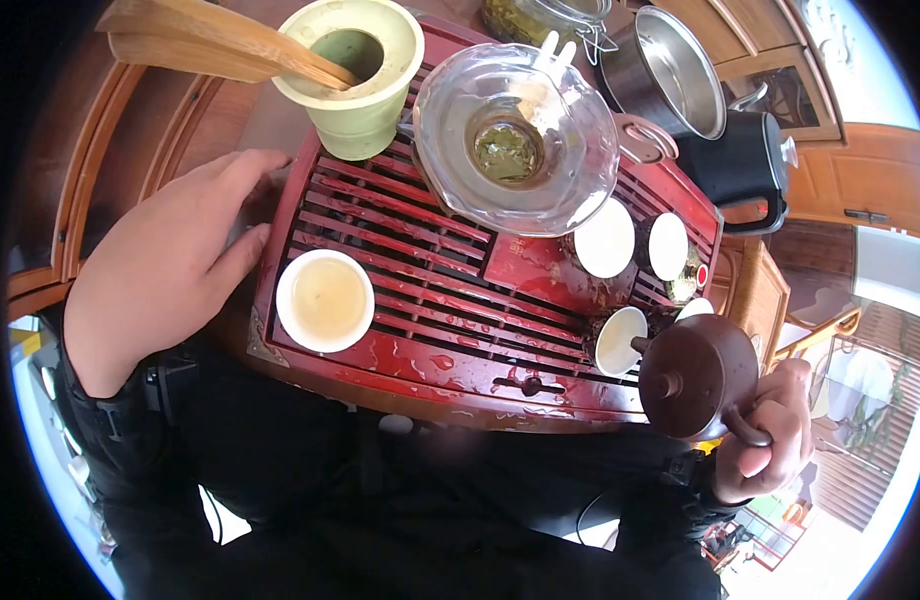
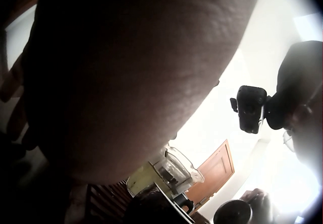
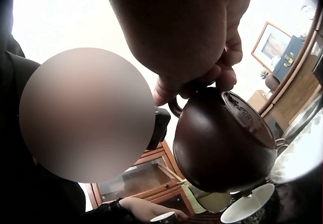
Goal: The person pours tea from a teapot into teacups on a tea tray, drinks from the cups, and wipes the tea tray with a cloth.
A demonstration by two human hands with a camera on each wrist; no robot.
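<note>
Tray [image 1: 430, 362]: red, slatted, wet
Left hand [image 1: 165, 265]: thumb, fingers apart beside it
Right hand [image 1: 777, 440]: we clamp teapot [image 1: 692, 378] by handle [image 1: 744, 428]

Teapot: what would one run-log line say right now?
right hand: grips teapot | spout: at rim of cup | left hand: open, beside tea tray

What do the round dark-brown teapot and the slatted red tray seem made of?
The round dark-brown teapot looks like unglazed clay: even brown with a soft sheen. The slatted red tray looks like lacquered wood, glossy and beaded with water, though coated plastic is possible.
</note>
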